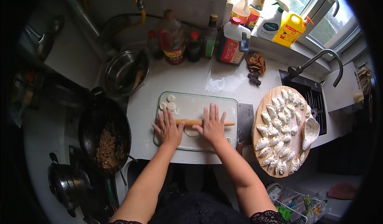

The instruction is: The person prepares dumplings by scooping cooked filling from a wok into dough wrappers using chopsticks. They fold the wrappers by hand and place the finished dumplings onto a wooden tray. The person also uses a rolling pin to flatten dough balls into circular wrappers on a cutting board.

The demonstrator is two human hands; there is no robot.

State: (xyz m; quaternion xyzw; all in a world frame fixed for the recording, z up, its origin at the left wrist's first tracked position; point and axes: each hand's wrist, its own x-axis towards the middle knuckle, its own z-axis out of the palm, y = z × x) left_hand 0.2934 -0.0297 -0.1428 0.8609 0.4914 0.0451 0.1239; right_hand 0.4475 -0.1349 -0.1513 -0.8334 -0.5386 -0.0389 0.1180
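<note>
A wooden rolling pin (pixel 192 122) lies crosswise on a pale rectangular cutting board (pixel 195 109) with a green rim. My left hand (pixel 170 131) rests flat on the pin's left part, its fingers spread and pointing away from me. On the right part lies my right hand (pixel 213 127), palm down with fingers stretched out. Under the pin, between my hands, part of a thin round dough wrapper (pixel 190 132) shows. Several small dough pieces (pixel 171 98) sit at the board's far left corner. A cleaver (pixel 245 120) lies along the board's right edge, its blade partly beside it.
On the right, a round wooden board (pixel 257 118) carries rows of dumplings and a pale bowl (pixel 310 130). To the left stands a wok (pixel 85 124) with minced filling. A metal basin (pixel 109 78) and several bottles (pixel 172 44) line the back; a faucet (pixel 338 62) rises at far right.
</note>
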